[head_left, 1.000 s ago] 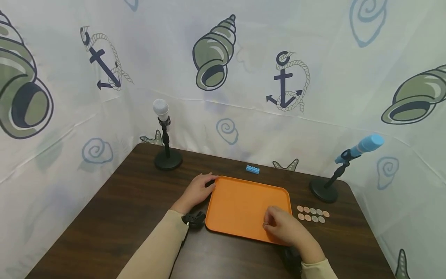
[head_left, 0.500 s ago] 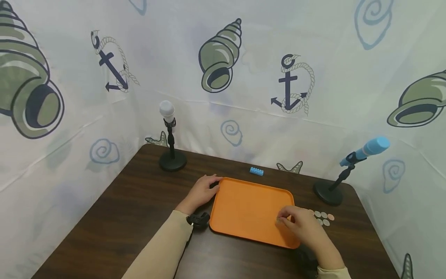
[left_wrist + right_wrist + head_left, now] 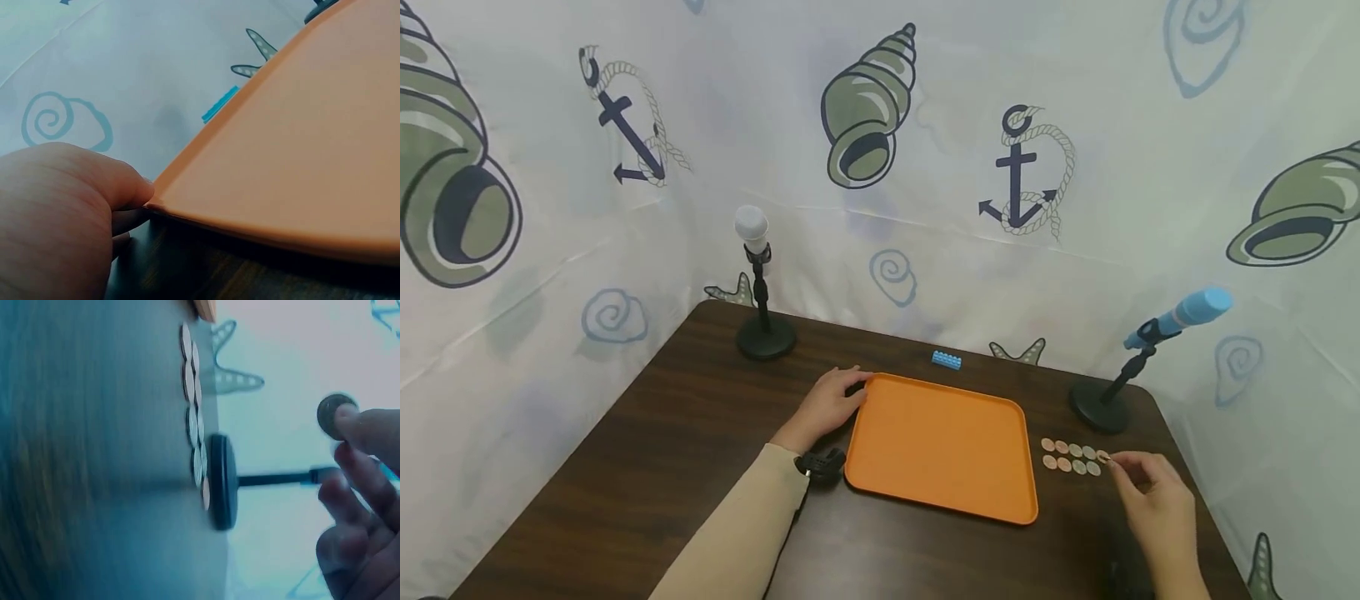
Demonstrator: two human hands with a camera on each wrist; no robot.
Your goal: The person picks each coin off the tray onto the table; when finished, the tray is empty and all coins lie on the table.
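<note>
My left hand [image 3: 829,404] holds the far left corner of an orange tray [image 3: 943,446]; in the left wrist view the thumb side lies at the corner [image 3: 156,201], other fingers partly hidden behind. Beyond the tray's right side my right hand [image 3: 1157,496] pinches a coin [image 3: 326,415] between thumb and finger. Its fingertips are close to the right end of two rows of coins [image 3: 1076,451] lying on the table, some copper, some silver. In the right wrist view the held coin is dark and off the table.
A small blue toy brick [image 3: 947,360] lies behind the tray. At the back left stands a black stand [image 3: 765,336] with a white bulb-shaped piece [image 3: 751,227]; at the back right another stand [image 3: 1099,407] carries a blue cylinder [image 3: 1195,308]. A patterned curtain [image 3: 955,275] surrounds the dark wooden table [image 3: 700,433].
My right hand has moved right, from over the tray's right part to the right end of the coin rows. The left hand stays at the tray's corner.
</note>
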